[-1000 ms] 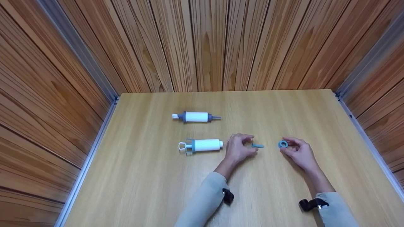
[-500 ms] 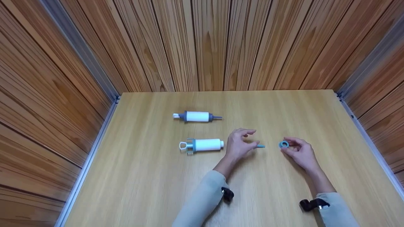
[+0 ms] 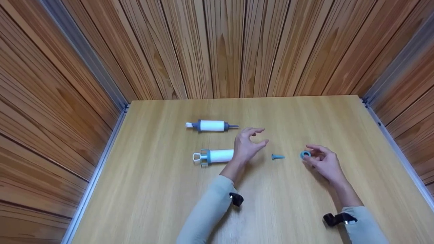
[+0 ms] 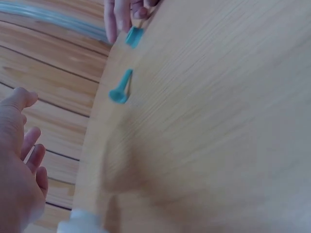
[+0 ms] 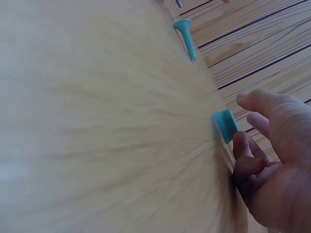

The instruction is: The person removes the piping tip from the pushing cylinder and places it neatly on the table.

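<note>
My left hand (image 3: 248,145) hangs above the table with thumb and fingers spread and nothing between them. In the head view it covers the right end of a white syringe-like tube (image 3: 220,156) with a teal collar and a white loop handle. To its right lies a small teal funnel-shaped nozzle (image 3: 278,156), also plain in the left wrist view. A teal ring (image 3: 302,154) rests on the table beside my right hand (image 3: 325,164). In the right wrist view the thumb stands apart from the ring (image 5: 226,125), while the fingertips are close to it; contact is unclear.
A second syringe-like tube (image 3: 212,125), white with dark grey ends, lies farther back. Wooden plank walls (image 3: 223,51) rise behind and at both sides of the table (image 3: 142,189). Metal rails (image 3: 98,169) run along its side edges.
My left hand has let go of the teal nozzle and moved up and left, leaving it on the table. The right hand's grip on the teal ring has loosened; the ring has hardly moved.
</note>
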A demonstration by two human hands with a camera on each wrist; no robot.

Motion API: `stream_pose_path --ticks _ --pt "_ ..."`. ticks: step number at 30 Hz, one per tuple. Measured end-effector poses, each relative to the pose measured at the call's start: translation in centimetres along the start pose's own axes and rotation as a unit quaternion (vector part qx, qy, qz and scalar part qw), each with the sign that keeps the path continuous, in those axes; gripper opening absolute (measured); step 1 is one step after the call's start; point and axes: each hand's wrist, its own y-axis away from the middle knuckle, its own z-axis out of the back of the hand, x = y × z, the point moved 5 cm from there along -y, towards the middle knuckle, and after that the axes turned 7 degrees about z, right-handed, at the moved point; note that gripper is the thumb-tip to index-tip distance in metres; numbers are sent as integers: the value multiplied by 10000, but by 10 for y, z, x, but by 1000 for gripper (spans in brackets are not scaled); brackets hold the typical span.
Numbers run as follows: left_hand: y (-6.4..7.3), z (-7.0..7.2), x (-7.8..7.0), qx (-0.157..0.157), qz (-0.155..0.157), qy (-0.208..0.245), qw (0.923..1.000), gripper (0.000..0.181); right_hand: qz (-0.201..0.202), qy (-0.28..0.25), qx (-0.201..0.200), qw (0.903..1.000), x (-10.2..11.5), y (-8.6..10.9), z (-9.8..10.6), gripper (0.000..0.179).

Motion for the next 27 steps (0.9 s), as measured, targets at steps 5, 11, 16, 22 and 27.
stream_pose_path --ticks 5,11,16,22,27 --pt "-7 17 2 -112 4 -40 9999 40 35 43 -75 10000 9 1 5 55" --pt "-14 39 8 -270 -58 -189 9994 41 379 30 -311 9988 30 -1 10 52" --pt "-21 55 15 -280 135 -346 9989 43 597 -32 -303 9978 49 2 8 51" --pt "-30 72 20 -320 176 -830 9959 46 930 -160 -389 9948 69 6 2 47" --pt "-37 87 28 -235 210 -1394 9897 50 1322 -170 -541 9896 85 10 -1 42"
